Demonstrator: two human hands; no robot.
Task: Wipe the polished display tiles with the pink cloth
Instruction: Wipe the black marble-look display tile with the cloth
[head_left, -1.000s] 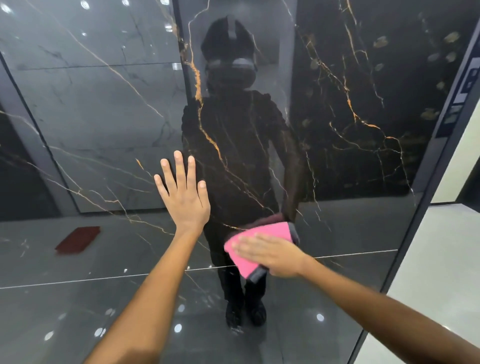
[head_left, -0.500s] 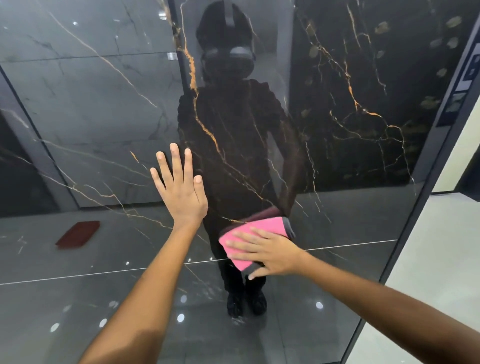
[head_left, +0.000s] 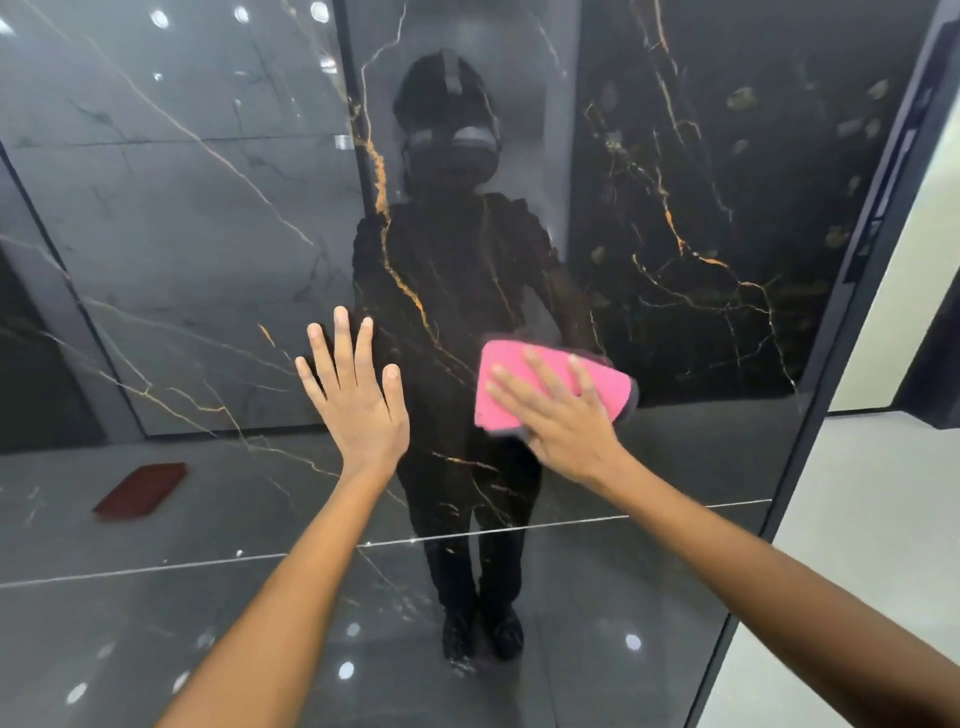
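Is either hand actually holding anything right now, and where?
Neither grips anything. The right hand presses flat on the cloth's lower middle against the tile; the left hand rests bare on it.

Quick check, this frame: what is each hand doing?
Left hand: open, fingers straight, flat against the dark tile.
Right hand: open, straight fingers pressing the pink cloth to the tile.

The polished display tile (head_left: 701, 218) is glossy black veined with thin gold and white lines, the pink cloth (head_left: 524, 374) is bright pink edged in dark grey, and the floor (head_left: 878, 519) past the tile's right edge is pale grey.
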